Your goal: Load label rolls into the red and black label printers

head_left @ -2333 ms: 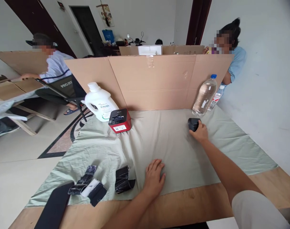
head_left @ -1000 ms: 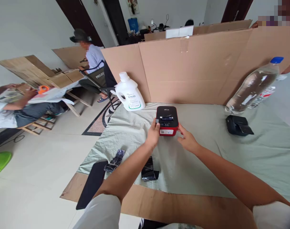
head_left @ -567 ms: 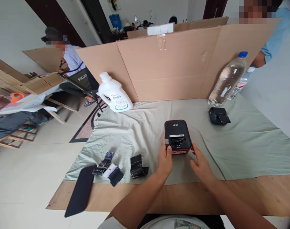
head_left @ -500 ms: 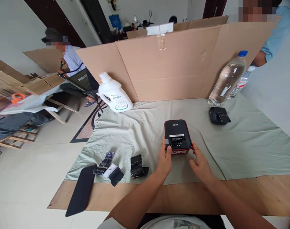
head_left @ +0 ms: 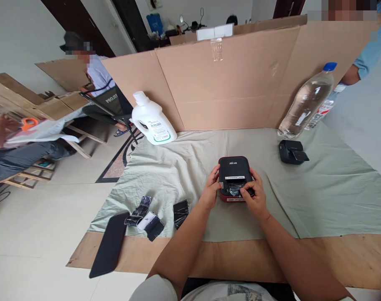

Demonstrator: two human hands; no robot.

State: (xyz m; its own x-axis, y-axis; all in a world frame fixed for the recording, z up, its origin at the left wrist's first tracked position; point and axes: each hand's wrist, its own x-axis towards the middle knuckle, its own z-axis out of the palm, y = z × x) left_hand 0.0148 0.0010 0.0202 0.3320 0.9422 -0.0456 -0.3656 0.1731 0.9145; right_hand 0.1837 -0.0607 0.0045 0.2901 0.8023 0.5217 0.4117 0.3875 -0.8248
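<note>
A small black and red portable printer (head_left: 233, 168) lies flat on the cloth in front of me. My left hand (head_left: 210, 192) grips its left side, fingers along the edge and thumb near the front corner. My right hand (head_left: 256, 194) reaches over its right side. Thumb and forefinger pinch together at a dark, glossy strip (head_left: 234, 190) in the slot on the printer's top. Left of my arms lie curled dark printed strips (head_left: 143, 211) with a white backing, and another dark strip roll (head_left: 180, 211), partly behind my left forearm.
A black flat slab (head_left: 109, 244) overhangs the table's front left. A white jug (head_left: 154, 123) stands at the back left against a cardboard partition (head_left: 228, 92). Back right are a large water bottle (head_left: 308, 102), a smaller bottle (head_left: 322, 109) and a black device (head_left: 293, 151). Other people sit nearby.
My right hand has moved from beside the printer onto its top and pinches at the slot. My left hand has shifted slightly up its side. The view has shifted a little.
</note>
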